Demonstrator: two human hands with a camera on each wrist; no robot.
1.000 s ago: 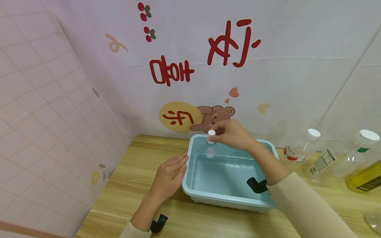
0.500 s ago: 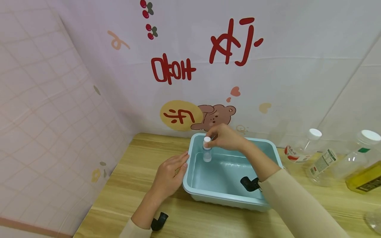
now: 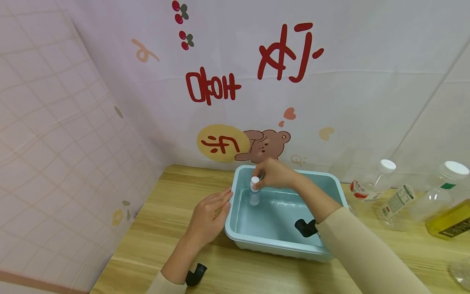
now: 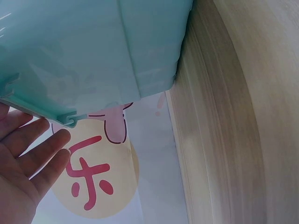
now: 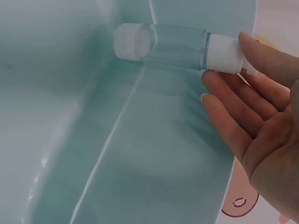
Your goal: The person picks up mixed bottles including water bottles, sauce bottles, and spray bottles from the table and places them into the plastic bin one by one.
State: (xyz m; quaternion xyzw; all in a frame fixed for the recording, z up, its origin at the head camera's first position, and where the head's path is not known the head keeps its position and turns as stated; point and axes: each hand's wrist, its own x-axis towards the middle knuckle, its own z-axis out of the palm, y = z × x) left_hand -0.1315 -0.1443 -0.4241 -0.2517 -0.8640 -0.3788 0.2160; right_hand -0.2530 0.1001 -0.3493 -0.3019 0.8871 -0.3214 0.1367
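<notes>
A small clear bottle (image 3: 254, 197) with a white cap stands upright inside the light blue basin (image 3: 284, 243), near its back left corner. My right hand (image 3: 275, 174) reaches over the basin and pinches the bottle by its cap. In the right wrist view, the thumb lies on one side of the white cap (image 5: 224, 52) and the fingers on the other. The bottle's white base appears against the basin's inside. My left hand (image 3: 209, 214) rests with its fingertips at the basin's left rim, fingers extended; the left wrist view shows them at the rim's underside (image 4: 42, 114).
Right of the basin stand several clear bottles, among them one with a red label (image 3: 367, 190) and one with yellow liquid (image 3: 449, 222). The basin sits on a wooden tabletop (image 3: 161, 228), with a printed cloth (image 3: 330, 102) hanging behind.
My right hand has lowered the small bottle deeper into the basin and slightly left, from above the back rim to the inside. The left hand has stayed at the rim.
</notes>
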